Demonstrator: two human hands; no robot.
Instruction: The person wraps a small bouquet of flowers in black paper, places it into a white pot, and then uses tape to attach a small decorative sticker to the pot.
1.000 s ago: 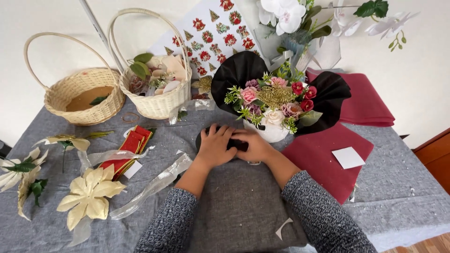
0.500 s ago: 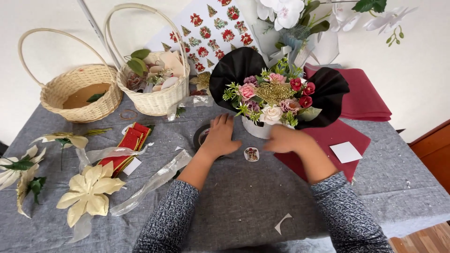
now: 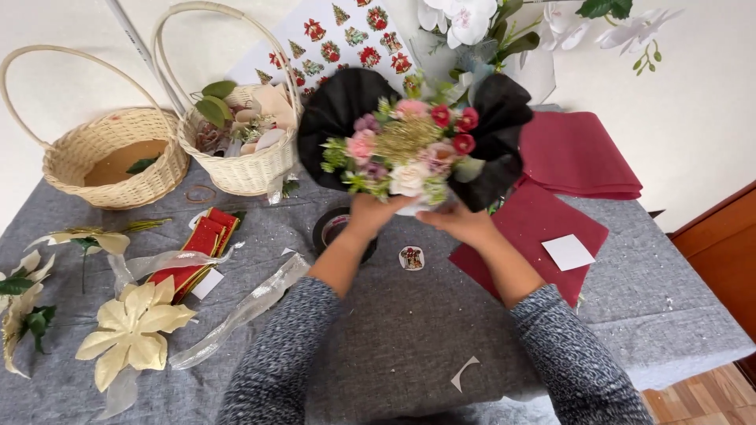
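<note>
My fingers (image 3: 370, 206): both hands closed around the base of the flower arrangement (image 3: 409, 145), left hand (image 3: 368, 214) and right hand (image 3: 461, 224) cupping its white pot, lifted just above the desk (image 3: 409, 330).

Step, as I judge it: raising and steadying the bouquet; it wants an even, upright grip.

Nearby: round sticker (image 3: 411, 257), tape roll (image 3: 335, 228), red felt sheets (image 3: 543, 228).

Farther: two wicker baskets (image 3: 110, 157), cream poinsettia (image 3: 134, 330), white wall.

Black-wrapped pink bouquet (image 3: 409, 142), grey cloth (image 3: 409, 338), red sheets (image 3: 575, 157), cream baskets (image 3: 244, 165)
</note>
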